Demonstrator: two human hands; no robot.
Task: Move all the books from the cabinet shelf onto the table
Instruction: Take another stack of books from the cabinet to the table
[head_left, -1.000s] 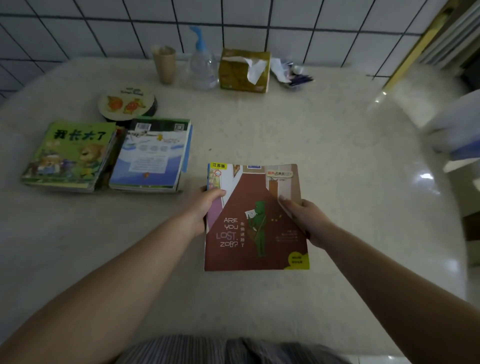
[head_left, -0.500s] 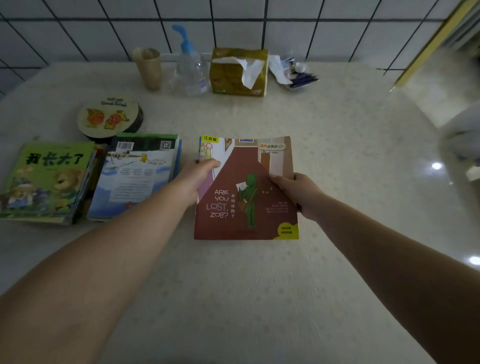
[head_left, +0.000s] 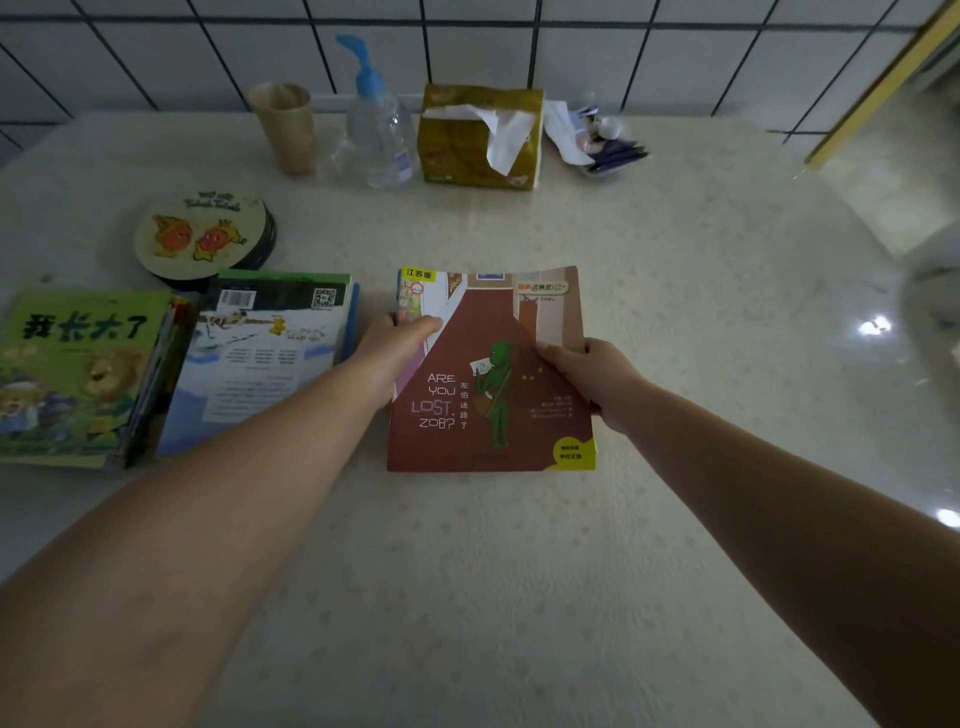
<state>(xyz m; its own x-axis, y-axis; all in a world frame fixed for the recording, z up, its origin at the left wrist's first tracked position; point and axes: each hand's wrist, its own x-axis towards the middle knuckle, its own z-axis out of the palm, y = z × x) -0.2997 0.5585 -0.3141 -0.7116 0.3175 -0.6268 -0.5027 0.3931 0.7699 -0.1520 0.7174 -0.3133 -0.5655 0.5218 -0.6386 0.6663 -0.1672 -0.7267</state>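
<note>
Compared with a second ago, both hands have carried the brown book farther from the person, and it now sits nearer the two piles on the left. This "Are You Lost, Zob?" book (head_left: 493, 374) lies face up over the cream table (head_left: 519, 571), with more thin books visible under its left edge. I cannot tell if it rests fully on the table yet. The left hand (head_left: 397, 358) grips the left edge, thumb on the cover and fingers hidden below. The right hand (head_left: 592, 374) holds the right edge in the same way, thumb on top.

Just beside the left hand lies a blue and white book (head_left: 260, 358) with its back cover up, on a small pile. Farther left is a green picture book (head_left: 78, 364) with a lion, also on a pile. Behind these is a round tin (head_left: 202, 236) with orange figures on the lid. Along the tiled wall stand a paper cup (head_left: 283, 127), a pump bottle (head_left: 379, 135) and a tissue pack (head_left: 480, 137).
</note>
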